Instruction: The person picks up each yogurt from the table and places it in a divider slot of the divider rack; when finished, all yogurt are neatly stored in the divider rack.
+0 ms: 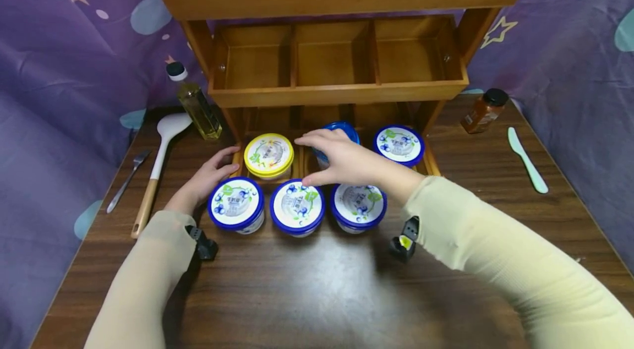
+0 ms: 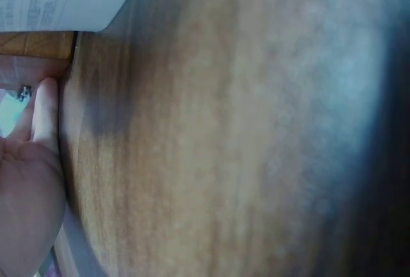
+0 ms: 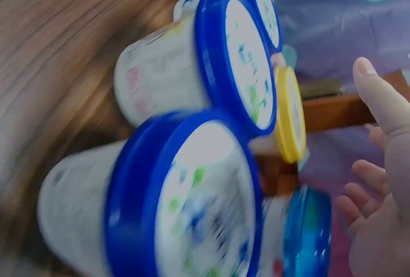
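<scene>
Six round tubs stand at the foot of a wooden rack [image 1: 337, 93]. A yellow-lid tub [image 1: 268, 155] and two blue-lid tubs [image 1: 399, 144] sit in the rack's bottom tray. Three more blue-lid tubs [image 1: 297, 207] stand in a row on the table in front. My right hand [image 1: 342, 161] hovers with spread fingers over the middle back tub [image 1: 338, 130]. The right wrist view shows those fingers [image 3: 371, 193] apart from that tub [image 3: 307, 235]. My left hand [image 1: 208, 175] lies flat beside the yellow-lid tub, fingers straight at the tray's edge. The palm [image 2: 29, 161] shows in the left wrist view.
An oil bottle [image 1: 197, 104], a white spoon with a wooden handle [image 1: 158, 162] and a fork [image 1: 127, 179] lie at the left. A spice jar [image 1: 484, 110] and a mint green knife [image 1: 527, 161] are at the right. Purple star-print cloth surrounds the table [image 1: 307, 294].
</scene>
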`<state>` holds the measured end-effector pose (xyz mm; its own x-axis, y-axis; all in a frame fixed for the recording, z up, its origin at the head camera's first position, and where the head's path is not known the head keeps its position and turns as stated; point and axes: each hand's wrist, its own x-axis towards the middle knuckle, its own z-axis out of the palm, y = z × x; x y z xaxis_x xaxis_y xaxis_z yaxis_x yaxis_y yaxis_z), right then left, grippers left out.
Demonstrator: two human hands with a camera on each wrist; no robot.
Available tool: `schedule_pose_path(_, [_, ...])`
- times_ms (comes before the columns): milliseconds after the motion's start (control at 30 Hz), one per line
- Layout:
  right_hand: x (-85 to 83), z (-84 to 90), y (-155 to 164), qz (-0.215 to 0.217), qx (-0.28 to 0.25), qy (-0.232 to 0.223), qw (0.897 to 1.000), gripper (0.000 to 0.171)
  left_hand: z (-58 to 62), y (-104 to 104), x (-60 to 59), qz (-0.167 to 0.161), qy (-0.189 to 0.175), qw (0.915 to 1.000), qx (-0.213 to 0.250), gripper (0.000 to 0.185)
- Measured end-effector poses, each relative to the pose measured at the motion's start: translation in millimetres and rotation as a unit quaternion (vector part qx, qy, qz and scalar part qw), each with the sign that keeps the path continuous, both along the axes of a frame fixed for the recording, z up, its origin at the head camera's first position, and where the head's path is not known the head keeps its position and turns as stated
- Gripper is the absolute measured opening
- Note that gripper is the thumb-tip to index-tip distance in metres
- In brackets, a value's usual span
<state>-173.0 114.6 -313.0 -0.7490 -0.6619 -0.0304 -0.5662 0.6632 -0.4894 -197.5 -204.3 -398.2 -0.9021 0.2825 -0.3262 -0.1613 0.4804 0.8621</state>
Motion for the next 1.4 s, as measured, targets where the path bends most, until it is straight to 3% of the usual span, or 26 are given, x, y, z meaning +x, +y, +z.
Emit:
schedule_pose_path(100, [3.0,-3.9,17.2,-0.003,-0.01,0.002,1.0,0.075,-1.6,-0.3,-1.8,-0.002,0.002,1.0,-0.004,0.058])
schedule_pose_path(333, [14.2,-17.4,53.0,-0.007,-0.026,0.003,1.0,0.07,-33.3,-11.0,-19.1,0.001,0.008,1.0,0.002,0.061])
schedule_pose_path(467, [20.5,-21.4,66.7,-0.001,-0.027,-0.005,1.0,0.069,-36.6,-10.7,-19.8,0.004,0.003,1.0,-0.002,0.062])
schedule_pose_path(633, [26.6,-28.4,79.8,0.008,-0.027,-0.005,1.0,0.068,-31.6,-9.3,-18.3,0.006,-0.006,1.0,0.003,0.062])
schedule_pose_path(867, [33.9,-39.3,91.8,0.023,-0.034,-0.026,0.999,0.071,-5.8,-1.2,-6.1,0.0,-0.007,1.0,0.006,0.059])
schedule_pose_path(967, [37.3,-45.0,94.9,0.031,-0.039,-0.036,0.998,0.073,-0.2,0.8,-2.3,0.001,-0.006,1.0,0.002,0.058])
schedule_pose_path(1167, [40.7,-56.5,97.7,0.049,-0.034,-0.016,0.998,0.075,1.6,1.9,-0.2,0.004,-0.005,1.0,0.002,0.058])
schedule_pose_path(1400, [42.9,-67.1,98.9,0.033,-0.041,-0.051,0.997,0.077,-1.5,0.1,-1.1,0.005,-0.003,1.0,0.002,0.058])
